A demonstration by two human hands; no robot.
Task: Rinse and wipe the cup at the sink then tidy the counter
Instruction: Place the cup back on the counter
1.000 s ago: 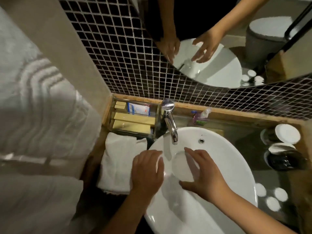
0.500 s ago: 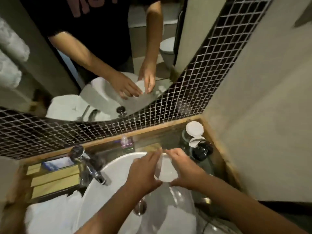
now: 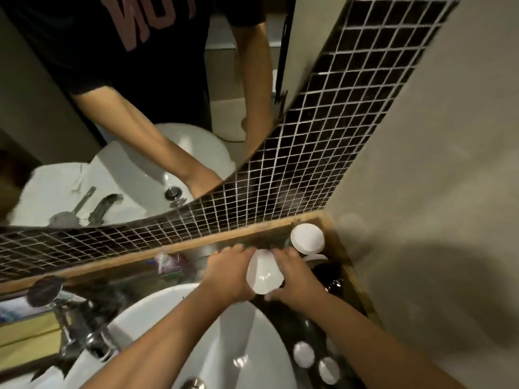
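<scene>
White cup (image 3: 264, 272) btwn both palms, L hand (image 3: 229, 272) & R hand (image 3: 295, 276) fingers curled round it

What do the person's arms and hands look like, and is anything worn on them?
Both forearms are bare, and the left hand and right hand wear no gloves. No watch, ring or bracelet shows. The mirror's reflection shows a dark short-sleeved T-shirt with large pinkish lettering, its sleeves ending above the elbows.

Glossy white cup (image 3: 264, 272), shiny metal tap (image 3: 81, 329), wooden ledge (image 3: 118, 263)
</scene>
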